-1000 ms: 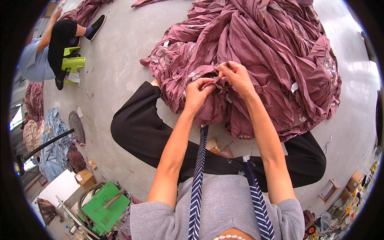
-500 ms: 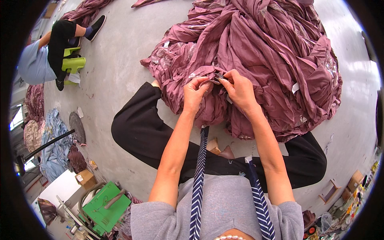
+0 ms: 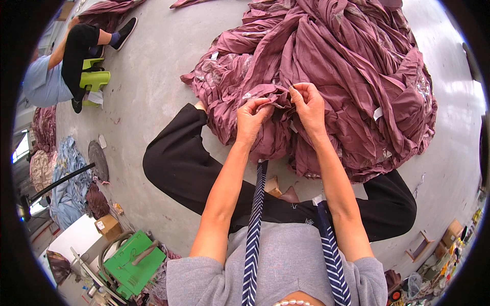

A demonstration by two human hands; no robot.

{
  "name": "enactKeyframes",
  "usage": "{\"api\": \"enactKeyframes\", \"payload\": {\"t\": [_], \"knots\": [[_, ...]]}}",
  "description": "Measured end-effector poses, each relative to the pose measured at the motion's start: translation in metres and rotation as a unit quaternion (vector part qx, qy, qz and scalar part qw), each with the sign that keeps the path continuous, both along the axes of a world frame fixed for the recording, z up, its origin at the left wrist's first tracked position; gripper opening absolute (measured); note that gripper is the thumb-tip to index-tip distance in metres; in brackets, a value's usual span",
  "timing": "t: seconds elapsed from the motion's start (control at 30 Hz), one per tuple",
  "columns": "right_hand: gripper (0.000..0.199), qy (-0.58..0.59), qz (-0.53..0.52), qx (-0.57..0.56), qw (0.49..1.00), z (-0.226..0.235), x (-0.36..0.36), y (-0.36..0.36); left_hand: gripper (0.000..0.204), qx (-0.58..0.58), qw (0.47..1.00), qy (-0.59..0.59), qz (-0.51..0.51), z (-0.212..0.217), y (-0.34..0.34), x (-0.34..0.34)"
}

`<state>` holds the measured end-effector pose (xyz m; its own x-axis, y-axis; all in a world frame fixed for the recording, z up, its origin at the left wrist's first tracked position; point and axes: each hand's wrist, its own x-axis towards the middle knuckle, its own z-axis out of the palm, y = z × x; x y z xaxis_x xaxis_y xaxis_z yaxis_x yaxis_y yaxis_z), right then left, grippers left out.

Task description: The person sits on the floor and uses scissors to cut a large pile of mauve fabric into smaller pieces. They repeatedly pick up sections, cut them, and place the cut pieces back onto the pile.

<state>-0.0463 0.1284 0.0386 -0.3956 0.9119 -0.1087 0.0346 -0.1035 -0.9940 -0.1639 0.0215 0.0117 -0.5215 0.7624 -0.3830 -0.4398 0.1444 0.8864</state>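
Note:
A big heap of mauve fabric (image 3: 347, 66) lies on the concrete floor in front of me and over my black-trousered legs. My left hand (image 3: 251, 118) pinches a fold of this fabric near its front edge. My right hand (image 3: 308, 104) grips the same fold a little to the right, fingers curled over it. Both hands nearly touch each other. What lies between the fingertips is hidden by the cloth.
Another person (image 3: 61, 61) sits on a green stool (image 3: 94, 79) at the far left. More cloth piles (image 3: 61, 178) lie at the left edge. A green machine (image 3: 132, 257) and a cardboard box (image 3: 108, 225) stand at lower left. Small clutter lines the lower right.
Both hands have dropped slightly toward me and kept their grip on the fabric fold; the right hand's fingers have curled tighter over it.

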Motion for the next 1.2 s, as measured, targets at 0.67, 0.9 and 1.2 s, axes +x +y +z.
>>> {"api": "enactKeyframes", "payload": {"t": [0.67,0.9,1.2], "knots": [[0.018,-0.325,0.224,0.133,0.909,-0.019,0.016,-0.007,0.014,0.082,0.816,0.572,-0.009,0.005,-0.015,0.038],[0.013,-0.064,0.134,-0.198,0.969,-0.034,0.036,-0.01,0.014,0.072,0.814,0.575,-0.027,0.001,-0.034,0.054],[0.008,0.131,0.077,-0.346,0.926,-0.04,0.052,-0.029,0.016,0.068,0.8,0.596,-0.024,-0.002,-0.046,0.057]]}}
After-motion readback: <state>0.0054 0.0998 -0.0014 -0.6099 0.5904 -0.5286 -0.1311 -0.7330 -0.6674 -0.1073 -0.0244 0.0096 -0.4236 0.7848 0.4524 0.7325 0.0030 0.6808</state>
